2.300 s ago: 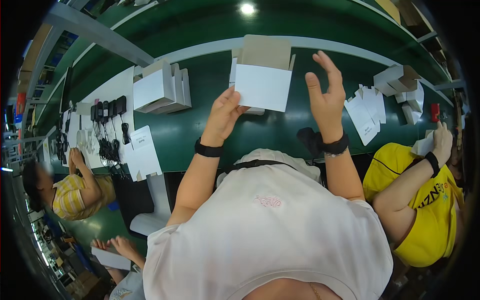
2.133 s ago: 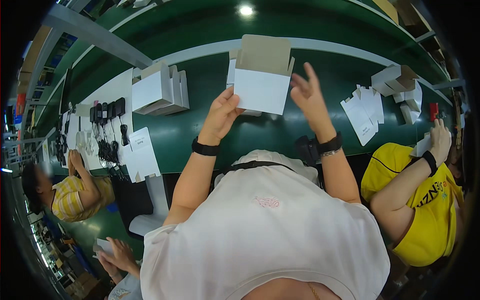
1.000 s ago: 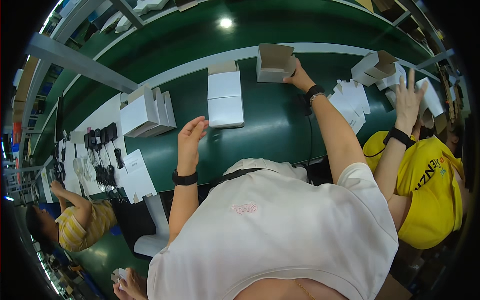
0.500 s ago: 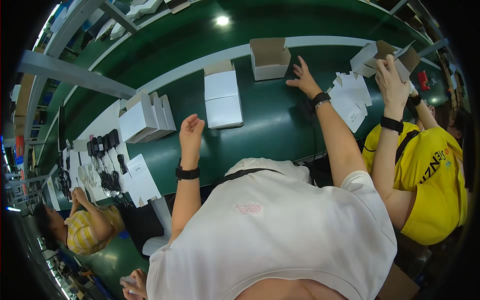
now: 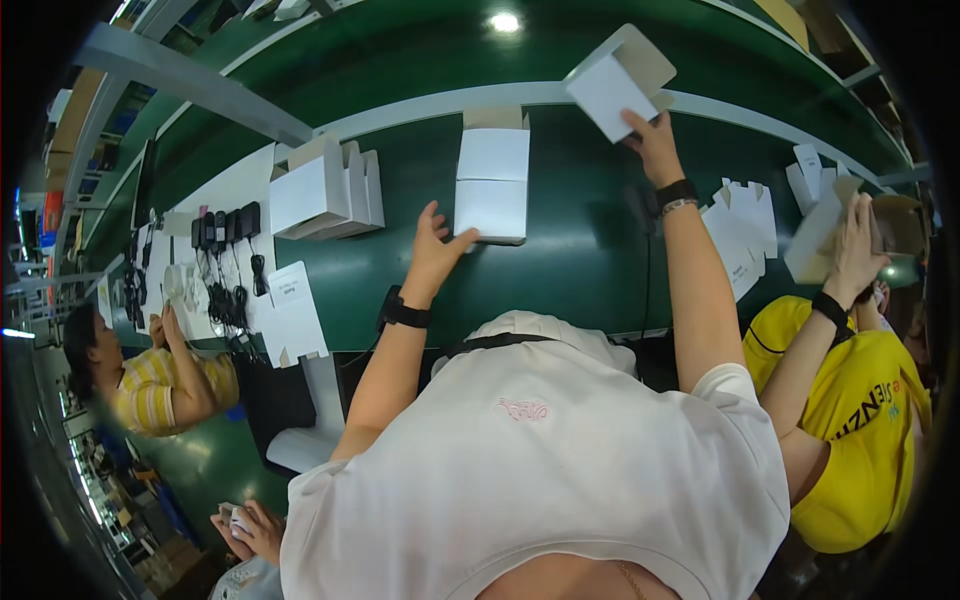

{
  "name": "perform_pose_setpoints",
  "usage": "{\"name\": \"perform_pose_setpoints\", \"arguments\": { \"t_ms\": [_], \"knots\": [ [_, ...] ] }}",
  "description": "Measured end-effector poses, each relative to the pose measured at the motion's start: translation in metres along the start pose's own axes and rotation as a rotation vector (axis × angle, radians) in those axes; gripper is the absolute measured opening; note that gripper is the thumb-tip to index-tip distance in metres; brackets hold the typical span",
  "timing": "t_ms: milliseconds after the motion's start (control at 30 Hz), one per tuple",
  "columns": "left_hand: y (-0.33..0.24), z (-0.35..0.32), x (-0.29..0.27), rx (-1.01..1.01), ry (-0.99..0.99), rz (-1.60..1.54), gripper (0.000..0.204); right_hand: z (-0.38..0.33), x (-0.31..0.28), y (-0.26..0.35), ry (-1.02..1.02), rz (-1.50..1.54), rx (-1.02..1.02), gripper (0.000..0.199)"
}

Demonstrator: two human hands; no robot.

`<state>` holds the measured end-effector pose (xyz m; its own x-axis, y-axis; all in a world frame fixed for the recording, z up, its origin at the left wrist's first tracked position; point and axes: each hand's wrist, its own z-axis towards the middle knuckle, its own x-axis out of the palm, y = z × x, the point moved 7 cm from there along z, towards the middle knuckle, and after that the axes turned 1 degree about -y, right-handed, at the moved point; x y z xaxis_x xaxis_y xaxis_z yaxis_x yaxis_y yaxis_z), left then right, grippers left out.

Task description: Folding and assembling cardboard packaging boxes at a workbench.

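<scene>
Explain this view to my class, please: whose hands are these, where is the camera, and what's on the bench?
There is no machine: these are a person's bare hands. A wide fisheye camera worn on the head looks down, so straight edges bend. The right hand holds an open white box; the left hand, open, is by two white boxes. The green bench also bears black adapters, flat white cartons and more boxes. A co-worker in yellow is at right.

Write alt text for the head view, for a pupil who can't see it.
The right hand holds an open white box near the far edge of a green table; the left hand is beside two white boxes. Black adapters lie at left, flat cartons at right.
</scene>
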<state>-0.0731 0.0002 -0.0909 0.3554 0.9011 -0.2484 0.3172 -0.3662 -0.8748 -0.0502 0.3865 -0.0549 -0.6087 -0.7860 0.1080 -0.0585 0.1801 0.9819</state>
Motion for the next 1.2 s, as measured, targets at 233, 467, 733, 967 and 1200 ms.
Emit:
{"name": "perform_pose_setpoints", "arguments": {
  "t_ms": [233,467,733,967,1200],
  "knots": [
    [-0.016,-0.005,0.018,0.262,-0.048,0.296,0.108,0.043,0.103,0.021,0.299,-0.037,-0.010,0.089],
    [-0.010,0.012,-0.010,0.251,-0.181,0.174,0.088,0.062,0.133,-0.031,0.423,-0.414,0.199,0.070],
    [-0.088,0.127,0.012,0.432,-0.215,0.315,0.057,0.069,0.135,-0.032,0.444,-0.546,0.264,0.063],
    [-0.092,0.165,0.050,0.354,-0.199,0.458,0.044,0.064,0.119,-0.026,0.422,-0.532,0.288,0.066],
    [-0.090,0.142,0.050,0.358,-0.292,0.323,0.035,0.055,0.115,-0.025,0.470,-0.569,0.241,0.086]
  ]
}}
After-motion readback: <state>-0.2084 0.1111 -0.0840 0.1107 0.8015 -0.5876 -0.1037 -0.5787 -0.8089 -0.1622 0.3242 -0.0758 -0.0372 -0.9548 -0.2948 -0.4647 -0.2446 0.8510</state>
